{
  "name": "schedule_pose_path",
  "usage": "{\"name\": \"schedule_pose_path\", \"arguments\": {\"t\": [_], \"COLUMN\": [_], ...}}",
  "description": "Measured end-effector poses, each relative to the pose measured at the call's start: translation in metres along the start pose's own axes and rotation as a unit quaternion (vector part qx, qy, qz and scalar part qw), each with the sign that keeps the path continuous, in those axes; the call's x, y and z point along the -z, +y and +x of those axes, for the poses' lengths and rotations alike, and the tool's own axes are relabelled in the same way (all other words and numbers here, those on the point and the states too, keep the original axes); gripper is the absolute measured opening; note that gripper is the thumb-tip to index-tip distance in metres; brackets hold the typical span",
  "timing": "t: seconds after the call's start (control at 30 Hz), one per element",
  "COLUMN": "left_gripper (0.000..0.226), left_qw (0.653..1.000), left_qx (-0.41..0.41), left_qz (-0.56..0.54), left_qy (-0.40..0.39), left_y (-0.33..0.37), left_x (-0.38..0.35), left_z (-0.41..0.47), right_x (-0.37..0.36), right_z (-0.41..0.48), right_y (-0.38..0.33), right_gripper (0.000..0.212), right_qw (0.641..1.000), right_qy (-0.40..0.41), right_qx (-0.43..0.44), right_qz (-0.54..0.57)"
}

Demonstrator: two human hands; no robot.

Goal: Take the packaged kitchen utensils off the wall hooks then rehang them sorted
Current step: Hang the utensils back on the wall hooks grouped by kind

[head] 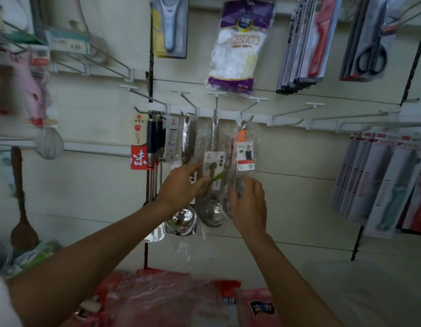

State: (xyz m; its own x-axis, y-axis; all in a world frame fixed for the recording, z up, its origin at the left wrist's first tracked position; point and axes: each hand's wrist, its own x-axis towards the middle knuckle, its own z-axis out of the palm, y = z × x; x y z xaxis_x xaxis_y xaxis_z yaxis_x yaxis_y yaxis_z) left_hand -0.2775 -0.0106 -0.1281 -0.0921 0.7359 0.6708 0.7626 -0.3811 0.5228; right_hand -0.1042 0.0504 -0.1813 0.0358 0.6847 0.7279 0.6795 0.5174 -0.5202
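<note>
Both packaged ladles in play are hanging from the hook rail (228, 114). Their long axes are running straight down from it, with handles at the rail and bowls lowest.

The middle ladle (210, 214) is hanging below the rail's centre hook. The orange-handled ladle (242, 136) is hanging from the next hook along the rail to the right, just beside it.

The left hand (183, 185) is reaching in well below the rail, with thumb and fingers spread about the left edge of the middle ladle's clear sleeve. Whether they are pinching it cannot be told.

The right hand (249, 204) is curling its fingers round the lower sleeve of the orange-handled ladle and gripping it near the bowl.

The coming move probably calls for a lift along the long axis toward the rail, then outward off the hook tip. The right hand is looking the better placed to do this.
</note>
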Motion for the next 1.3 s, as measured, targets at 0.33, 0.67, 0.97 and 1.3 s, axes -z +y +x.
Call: {"name": "schedule_pose_path", "arguments": {"t": [0.33,0.67,0.97,1.3], "left_gripper": [0.065,0.092,0.097,0.09], "left_qw": [0.987,0.91,0.797,0.747], "left_qx": [-0.005,0.094,0.31,0.431], "left_qz": [0.163,0.402,0.513,0.5], "left_qy": [0.015,0.033,0.075,0.086], "left_y": [-0.043,-0.134,-0.22,-0.316], "left_x": [0.121,0.344,0.589,0.688], "left_z": [-0.076,-0.234,-0.505,-0.713], "right_x": [-0.017,-0.122,-0.231,-0.311], "right_z": [-0.046,-0.176,-0.398,-0.617], "right_y": [-0.108,-0.3,-0.541,-0.698], "right_gripper": [0.052,0.06,0.062,0.064], "right_qw": [0.998,0.975,0.897,0.813], "right_qy": [-0.03,-0.142,-0.258,-0.374], "right_qx": [0.059,0.163,0.314,0.414], "right_qz": [0.002,0.058,0.173,0.165]}}
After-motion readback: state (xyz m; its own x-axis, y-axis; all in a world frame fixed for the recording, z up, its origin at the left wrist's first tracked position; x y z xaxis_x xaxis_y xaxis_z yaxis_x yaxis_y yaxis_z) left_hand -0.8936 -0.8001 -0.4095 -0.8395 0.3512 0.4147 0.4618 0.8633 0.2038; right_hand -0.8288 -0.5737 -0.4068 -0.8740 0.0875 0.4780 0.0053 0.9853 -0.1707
